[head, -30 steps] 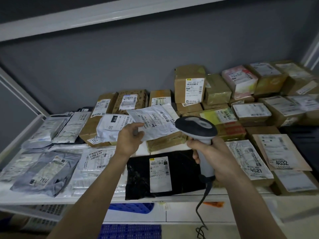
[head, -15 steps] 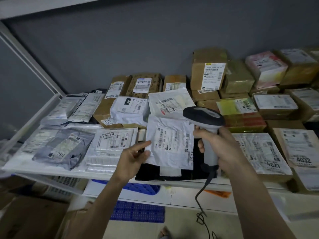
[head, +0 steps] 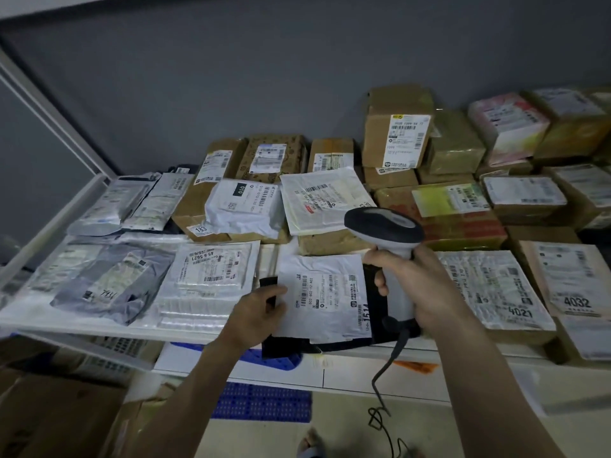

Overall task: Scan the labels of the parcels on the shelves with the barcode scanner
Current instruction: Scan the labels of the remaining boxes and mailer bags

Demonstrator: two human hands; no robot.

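Now the right hand [head: 426, 285] grips the handle of the grey-and-black corded barcode scanner [head: 388, 239], upright above the white metal shelf [head: 99, 328]. Just beside it, the left hand [head: 256, 314] pinches the left edge of a white plastic mailer parcel [head: 325, 295], lying label-up on a black bag [head: 284, 347].

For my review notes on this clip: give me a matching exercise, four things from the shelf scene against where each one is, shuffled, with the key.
Things:
1. barcode scanner
2. white parcel marked 1514
3. parcel marked 4032
4. tall cardboard box

Places:
A. standing at the back of the shelf, on top of another box
B. gripped in the right hand
C. lying on a black bag at the shelf's front edge, left hand at its left edge
D. far right of the shelf, beside the parcel marked 4021

Pairs: 1-B, 2-C, 3-D, 4-A
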